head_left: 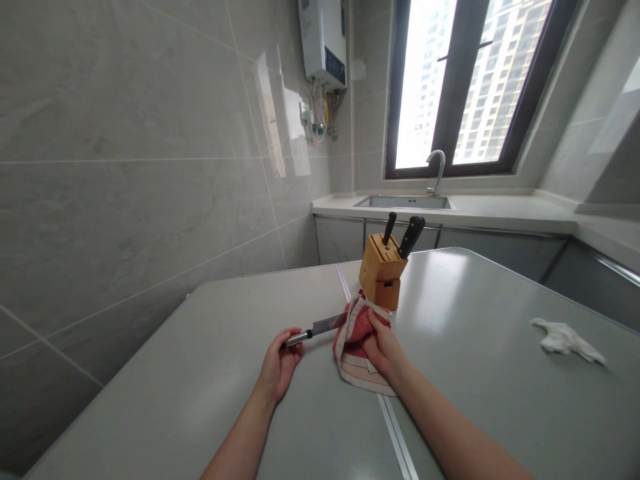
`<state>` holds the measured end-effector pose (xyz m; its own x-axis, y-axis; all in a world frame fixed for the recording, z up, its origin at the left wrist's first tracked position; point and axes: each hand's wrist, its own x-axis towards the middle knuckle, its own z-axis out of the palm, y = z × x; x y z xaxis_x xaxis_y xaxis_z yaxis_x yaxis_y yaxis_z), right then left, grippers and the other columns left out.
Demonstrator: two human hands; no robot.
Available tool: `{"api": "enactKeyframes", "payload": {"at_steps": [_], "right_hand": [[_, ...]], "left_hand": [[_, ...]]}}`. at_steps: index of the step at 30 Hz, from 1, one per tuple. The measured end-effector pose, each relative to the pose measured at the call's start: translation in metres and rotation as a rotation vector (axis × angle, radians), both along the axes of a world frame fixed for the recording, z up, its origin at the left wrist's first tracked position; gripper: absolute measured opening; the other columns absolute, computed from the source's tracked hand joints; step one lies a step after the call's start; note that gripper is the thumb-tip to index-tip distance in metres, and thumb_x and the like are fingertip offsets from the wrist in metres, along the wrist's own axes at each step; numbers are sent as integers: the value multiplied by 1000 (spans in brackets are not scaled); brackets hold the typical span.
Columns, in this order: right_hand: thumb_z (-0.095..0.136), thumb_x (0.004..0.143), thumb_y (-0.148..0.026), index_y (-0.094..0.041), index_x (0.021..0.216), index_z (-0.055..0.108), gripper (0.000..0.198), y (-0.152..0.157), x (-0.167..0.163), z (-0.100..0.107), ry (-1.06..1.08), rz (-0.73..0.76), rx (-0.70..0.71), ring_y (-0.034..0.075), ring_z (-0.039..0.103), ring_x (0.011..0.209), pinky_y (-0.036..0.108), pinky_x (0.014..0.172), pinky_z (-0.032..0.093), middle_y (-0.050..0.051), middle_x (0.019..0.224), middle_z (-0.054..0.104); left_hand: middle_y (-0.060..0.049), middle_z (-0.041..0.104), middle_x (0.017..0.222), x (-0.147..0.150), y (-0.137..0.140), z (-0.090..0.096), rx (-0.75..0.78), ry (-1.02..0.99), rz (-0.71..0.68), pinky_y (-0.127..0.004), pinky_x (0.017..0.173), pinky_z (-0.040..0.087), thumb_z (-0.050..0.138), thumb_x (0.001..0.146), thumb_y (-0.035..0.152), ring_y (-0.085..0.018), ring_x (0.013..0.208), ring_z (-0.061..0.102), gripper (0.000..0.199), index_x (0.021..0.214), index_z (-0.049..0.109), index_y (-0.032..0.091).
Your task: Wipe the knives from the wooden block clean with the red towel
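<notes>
while left hand [280,363] grips knife [320,328], right hand [381,347] clutches cloth [356,357]; knife block [383,270] behind.

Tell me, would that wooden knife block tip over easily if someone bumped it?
Possibly. The knife block stands tall on a narrow base, and two black handles jut from its top, so its weight probably sits high. The grey table looks smooth and glossy, so a low push might slide it instead. It looks like solid wood, likely stiff and fairly heavy.
</notes>
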<state>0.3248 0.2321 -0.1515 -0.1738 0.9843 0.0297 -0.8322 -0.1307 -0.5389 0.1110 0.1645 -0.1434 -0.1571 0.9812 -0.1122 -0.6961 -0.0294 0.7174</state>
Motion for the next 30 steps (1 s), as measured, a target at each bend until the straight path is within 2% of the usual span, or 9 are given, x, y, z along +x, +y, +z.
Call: {"api": "enactKeyframes", "payload": {"at_steps": [8,13,17,22,30], "right_hand": [[66,73,-35,-24,102,61,32,2,2,-2,1,-30,-19,19,52,113,36,100,40,1,108,65],[66,72,-32,-24,99,61,29,4,4,-1,48,-33,-95,18,59,102,36,95,45,1,103,68],[67,73,-29,-22,96,63,24,-4,0,3,-17,5,8,16,61,97,31,95,44,2,103,68],[69,70,-24,-18,96,63,27,-15,-5,5,-218,115,83,18,63,90,36,90,45,6,101,68],[69,70,-23,-18,106,61,38,-20,-5,10,-256,127,168,21,59,101,38,96,40,8,110,64]], "left_hand": [[-3,61,66,-4,3,-4,-1,-108,22,-23,57,46,58,72,16,-10,57,53,10,75,66,11],[-11,66,73,-8,4,-5,-2,-200,55,-23,55,45,52,75,13,-10,56,53,14,74,66,9],[-13,67,75,-8,4,-4,-9,-210,44,-24,56,46,51,76,13,-11,57,54,16,75,67,9],[-9,66,70,-4,1,-2,-12,-133,-28,-24,59,48,54,76,15,-11,58,55,16,79,68,7],[-5,65,73,-2,1,-2,-8,-22,-66,-24,62,47,59,75,16,-11,61,55,11,79,67,9]]}}
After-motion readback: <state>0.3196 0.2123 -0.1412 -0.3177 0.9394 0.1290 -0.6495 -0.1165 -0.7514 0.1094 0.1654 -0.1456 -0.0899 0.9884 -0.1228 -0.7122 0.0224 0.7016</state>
